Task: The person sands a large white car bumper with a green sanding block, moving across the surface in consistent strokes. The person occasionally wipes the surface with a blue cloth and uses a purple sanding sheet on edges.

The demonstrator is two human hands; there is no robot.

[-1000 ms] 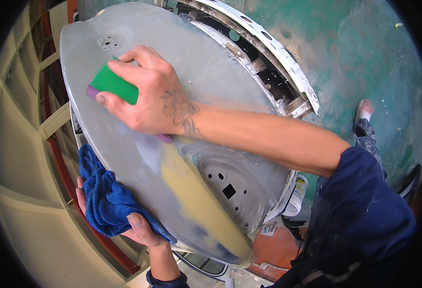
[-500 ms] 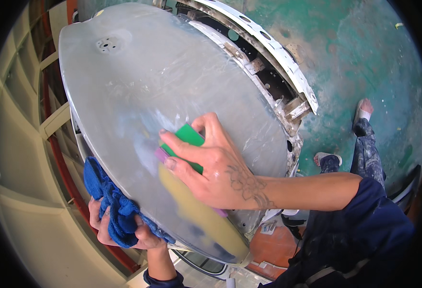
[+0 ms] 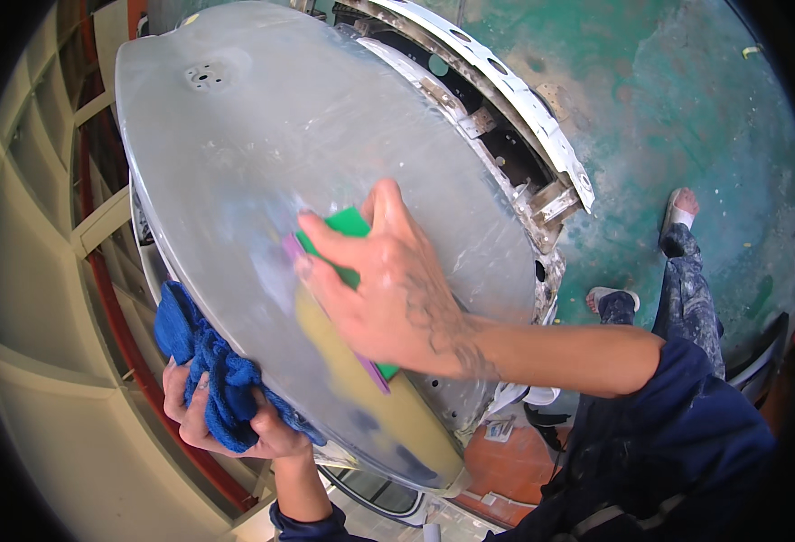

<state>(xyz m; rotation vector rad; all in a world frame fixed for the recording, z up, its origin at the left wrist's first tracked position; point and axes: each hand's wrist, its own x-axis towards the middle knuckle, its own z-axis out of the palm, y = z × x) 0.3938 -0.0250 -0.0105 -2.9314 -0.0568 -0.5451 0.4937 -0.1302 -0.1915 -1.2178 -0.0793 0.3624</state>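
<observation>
My right hand (image 3: 384,289) is closed around a green sanding block (image 3: 347,221) faced with a thin purple sheet. The block lies against a grey car body panel (image 3: 262,117), at the upper end of a yellowish filler patch (image 3: 402,411); my hand hides much of it. At the panel's near left edge, my left hand (image 3: 194,417) grips a bunched blue cloth (image 3: 226,384). The cloth touches that edge, with the thumb and fingers wrapped round it.
Beyond the panel's right side runs a white metal frame (image 3: 515,90) with holes and a dark gap. Legs in dusty trousers (image 3: 687,280) stand on the green floor (image 3: 632,90). Cream ribbed panelling (image 3: 36,298) and a red pipe (image 3: 113,307) lie to the left.
My right hand and the sanding block have shifted slightly up and left along the panel. My left hand still holds the cloth at the edge.
</observation>
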